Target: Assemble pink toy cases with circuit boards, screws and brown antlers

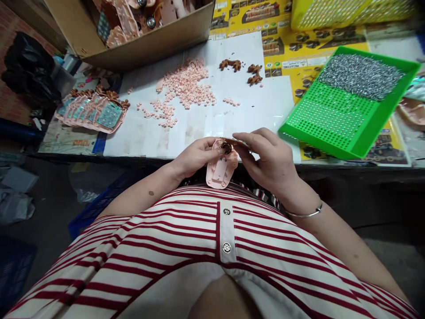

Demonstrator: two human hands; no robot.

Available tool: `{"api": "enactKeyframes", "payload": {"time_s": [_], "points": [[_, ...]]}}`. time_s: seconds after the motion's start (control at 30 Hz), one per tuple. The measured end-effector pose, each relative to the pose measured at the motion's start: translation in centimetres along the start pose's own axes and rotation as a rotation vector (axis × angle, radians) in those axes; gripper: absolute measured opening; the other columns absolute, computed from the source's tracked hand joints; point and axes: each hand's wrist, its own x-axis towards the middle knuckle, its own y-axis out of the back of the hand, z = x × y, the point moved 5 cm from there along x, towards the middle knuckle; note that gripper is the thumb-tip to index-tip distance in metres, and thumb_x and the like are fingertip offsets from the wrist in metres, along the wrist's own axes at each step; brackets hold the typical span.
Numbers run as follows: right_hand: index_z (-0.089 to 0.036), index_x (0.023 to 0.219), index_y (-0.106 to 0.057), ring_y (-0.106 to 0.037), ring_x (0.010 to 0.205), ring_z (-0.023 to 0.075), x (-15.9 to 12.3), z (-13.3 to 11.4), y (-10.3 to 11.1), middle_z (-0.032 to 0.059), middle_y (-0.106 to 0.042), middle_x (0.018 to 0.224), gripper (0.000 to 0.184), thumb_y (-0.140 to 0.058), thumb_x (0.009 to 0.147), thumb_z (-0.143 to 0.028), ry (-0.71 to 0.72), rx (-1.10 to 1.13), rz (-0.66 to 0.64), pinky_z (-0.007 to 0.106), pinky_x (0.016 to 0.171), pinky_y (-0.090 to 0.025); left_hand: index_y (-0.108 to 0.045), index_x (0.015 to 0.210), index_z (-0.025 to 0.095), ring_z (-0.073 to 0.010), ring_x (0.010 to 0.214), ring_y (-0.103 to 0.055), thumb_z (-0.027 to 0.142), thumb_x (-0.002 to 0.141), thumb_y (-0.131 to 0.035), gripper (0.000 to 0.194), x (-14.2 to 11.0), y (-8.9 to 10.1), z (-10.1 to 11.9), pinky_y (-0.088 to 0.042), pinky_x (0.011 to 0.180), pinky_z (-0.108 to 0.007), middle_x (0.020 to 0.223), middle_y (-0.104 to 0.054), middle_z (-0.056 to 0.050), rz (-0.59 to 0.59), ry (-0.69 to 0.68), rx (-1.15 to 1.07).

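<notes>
My left hand (199, 155) is closed on a pink plastic shell (221, 173), its thumb by a dark round part (226, 148) near the shell's top end. Between the thumb and fingers of my right hand (268, 159) is a thin flat board (241, 142), seen nearly edge-on. The board meets or overlaps the shell's upper right side; whether they are joined I cannot tell. Both hands are just in front of the table's near edge. Small pink plastic pieces (186, 84) lie heaped on the white sheet beyond, with brown antler-shaped parts (230, 65) to their right.
Pink shells with green circuit boards (109, 116) stand in an overlapping row at the left. A cardboard box (139, 53) of pink parts is behind. On the right, a green perforated tray (348, 128) holds many metal screws (361, 75); a yellow basket (322, 15) sits farther back.
</notes>
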Motion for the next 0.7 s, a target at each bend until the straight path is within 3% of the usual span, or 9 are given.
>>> {"api": "enactKeyframes", "payload": {"time_s": [0.17, 0.43, 0.6, 0.7], "points": [[-0.019, 0.119, -0.064, -0.063, 0.075, 0.0145, 0.0, -0.3, 0.0, 0.0041, -0.063, 0.089, 0.029, -0.061, 0.091, -0.011, 0.032, 0.016, -0.014, 0.025, 0.061, -0.052, -0.068, 0.088, 0.013, -0.0126, 0.076, -0.063, 0.04, 0.077, -0.081, 0.032, 0.0, -0.1, 0.3, -0.049, 0.075, -0.027, 0.084, -0.069, -0.003, 0.026, -0.024, 0.045], [-0.021, 0.117, -0.067, -0.063, 0.073, 0.0143, -0.3, -0.6, 0.2, 0.0034, -0.064, 0.086, 0.03, -0.061, 0.089, -0.01, -0.005, 0.051, 0.023, 0.026, 0.061, -0.052, -0.064, 0.098, 0.014, -0.0108, 0.077, -0.064, 0.028, 0.083, -0.076, 0.024, -0.3, 0.1, 0.9, -0.05, 0.074, -0.023, 0.091, -0.069, -0.002, 0.192, -0.001, 0.114], [-0.023, 0.106, -0.069, -0.064, 0.071, 0.015, -0.1, -0.2, 0.9, 0.002, -0.069, 0.08, 0.02, -0.062, 0.09, -0.014, -0.172, 0.088, 0.172, 0.028, 0.063, -0.053, -0.064, 0.101, 0.015, -0.0115, 0.077, -0.066, 0.033, 0.08, -0.081, 0.033, -0.2, 0.2, 0.5, -0.051, 0.075, -0.025, 0.093, -0.071, -0.003, 0.174, 0.006, 0.044], [-0.022, 0.099, -0.07, -0.065, 0.07, 0.0153, -0.1, 0.6, 0.7, 0.0018, -0.072, 0.081, 0.014, -0.06, 0.09, -0.017, -0.32, 0.148, 0.173, 0.029, 0.063, -0.054, -0.064, 0.103, 0.016, -0.0122, 0.079, -0.067, 0.033, 0.079, -0.082, 0.035, -0.1, 0.3, 0.2, -0.052, 0.077, -0.027, 0.096, -0.072, -0.004, 0.18, -0.01, 0.058]]}}
